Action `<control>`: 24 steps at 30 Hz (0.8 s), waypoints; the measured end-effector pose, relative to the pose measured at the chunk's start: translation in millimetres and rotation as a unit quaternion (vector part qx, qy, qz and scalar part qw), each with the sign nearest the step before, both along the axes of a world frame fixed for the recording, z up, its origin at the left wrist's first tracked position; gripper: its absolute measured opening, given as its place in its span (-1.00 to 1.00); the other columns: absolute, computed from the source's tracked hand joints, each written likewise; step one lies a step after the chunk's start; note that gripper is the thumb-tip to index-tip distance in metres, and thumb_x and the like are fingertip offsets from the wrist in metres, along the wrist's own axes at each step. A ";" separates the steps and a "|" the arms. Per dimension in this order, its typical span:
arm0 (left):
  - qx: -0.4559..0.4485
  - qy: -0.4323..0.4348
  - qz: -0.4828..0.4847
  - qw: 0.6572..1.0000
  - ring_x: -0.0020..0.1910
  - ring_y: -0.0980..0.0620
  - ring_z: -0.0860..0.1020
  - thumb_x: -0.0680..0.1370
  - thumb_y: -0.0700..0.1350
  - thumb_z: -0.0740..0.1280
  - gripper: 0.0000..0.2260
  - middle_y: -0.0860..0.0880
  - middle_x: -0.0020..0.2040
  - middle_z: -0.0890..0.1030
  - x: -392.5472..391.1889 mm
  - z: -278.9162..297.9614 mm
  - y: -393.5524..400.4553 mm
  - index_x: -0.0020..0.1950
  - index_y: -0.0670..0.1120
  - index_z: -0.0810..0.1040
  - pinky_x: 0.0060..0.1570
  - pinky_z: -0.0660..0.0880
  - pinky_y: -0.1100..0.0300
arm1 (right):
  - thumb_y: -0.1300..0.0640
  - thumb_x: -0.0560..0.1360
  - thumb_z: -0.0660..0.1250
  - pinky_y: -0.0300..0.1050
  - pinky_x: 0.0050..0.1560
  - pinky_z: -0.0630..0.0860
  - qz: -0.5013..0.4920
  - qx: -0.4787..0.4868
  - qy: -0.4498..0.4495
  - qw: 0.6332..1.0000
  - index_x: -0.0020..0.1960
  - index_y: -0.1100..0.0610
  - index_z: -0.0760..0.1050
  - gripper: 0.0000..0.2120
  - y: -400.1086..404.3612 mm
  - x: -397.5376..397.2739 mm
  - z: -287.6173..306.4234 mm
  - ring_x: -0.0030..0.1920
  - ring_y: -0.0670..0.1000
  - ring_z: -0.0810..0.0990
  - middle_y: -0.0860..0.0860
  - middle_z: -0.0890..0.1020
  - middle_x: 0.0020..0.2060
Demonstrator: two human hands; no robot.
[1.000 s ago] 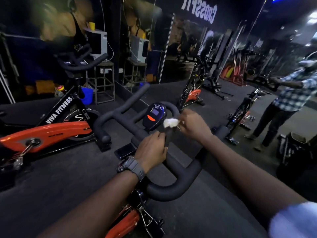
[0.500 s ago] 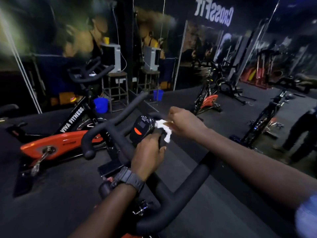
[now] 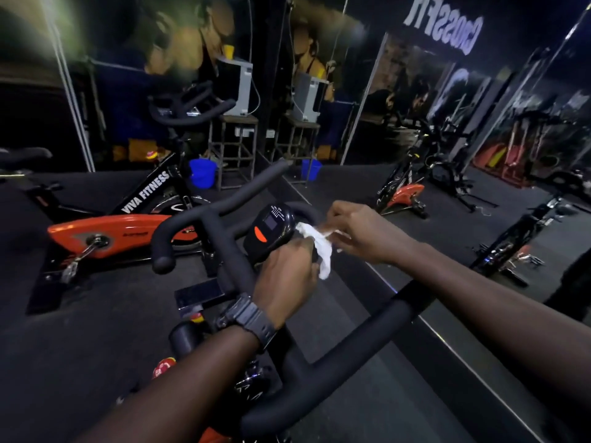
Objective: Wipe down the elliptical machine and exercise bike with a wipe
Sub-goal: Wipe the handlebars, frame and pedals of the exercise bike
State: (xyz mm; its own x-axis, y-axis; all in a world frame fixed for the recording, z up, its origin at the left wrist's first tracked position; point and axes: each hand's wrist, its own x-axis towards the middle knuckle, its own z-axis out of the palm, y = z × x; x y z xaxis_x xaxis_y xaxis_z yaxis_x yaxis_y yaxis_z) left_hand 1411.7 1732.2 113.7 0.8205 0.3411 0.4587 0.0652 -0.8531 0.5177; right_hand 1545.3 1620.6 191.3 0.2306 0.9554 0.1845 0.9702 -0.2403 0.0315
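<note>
While the second bike (image 3: 108, 233) stands idle well off to the left of both grips, the work is on the near bike's handlebar (image 3: 319, 372) and its console (image 3: 270, 230). The left hand (image 3: 287, 279) is curled around the centre of the bar just below the console, bracing it; its grip looks closed on the bar, with a watch (image 3: 248, 319) on the wrist. Just right of that grip hangs the white wipe (image 3: 315, 241), its top edge touching the console's side. The right hand (image 3: 355, 230) pinches the wipe between thumb and fingertips. The step in hand seems to be wiping the console housing. Next, the wipe likely needs pressing flat and drawing over the screen, then along the bars.
</note>
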 end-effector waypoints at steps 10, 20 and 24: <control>0.035 -0.021 0.127 0.991 -0.01 -0.13 0.55 0.53 -0.05 0.30 -0.89 -0.05 -0.04 0.61 20.4 4.2 -27.3 -0.14 0.01 0.38 -0.16 0.36 0.04 | 0.16 0.46 0.32 -0.31 0.01 0.36 0.152 -0.010 -0.031 0.988 -0.03 0.18 0.67 -0.81 23.1 44.6 5.8 -0.03 0.04 0.56 0.06 0.58 -0.04; 0.060 0.020 0.226 0.972 0.03 -0.12 0.58 0.53 0.05 0.30 -0.80 -0.04 -0.02 0.64 22.6 7.1 -39.1 0.03 -0.04 0.57 -0.09 0.51 -0.02 | 0.09 0.53 0.34 -0.06 0.10 0.47 0.137 0.023 0.052 0.989 0.04 0.15 0.66 -0.82 74.4 78.0 -0.4 0.07 0.08 0.59 0.06 0.61 -0.02; 0.086 0.013 0.215 0.973 0.07 -0.09 0.55 0.52 0.02 0.31 -0.76 -0.01 0.07 0.58 26.3 4.9 -39.6 0.16 -0.01 0.53 -0.08 0.54 -0.04 | 0.02 0.52 0.36 -0.14 0.02 0.49 0.200 0.030 0.063 0.977 -0.01 0.06 0.66 -0.85 56.3 82.3 -6.5 -0.04 -0.04 0.57 -0.13 0.50 -0.13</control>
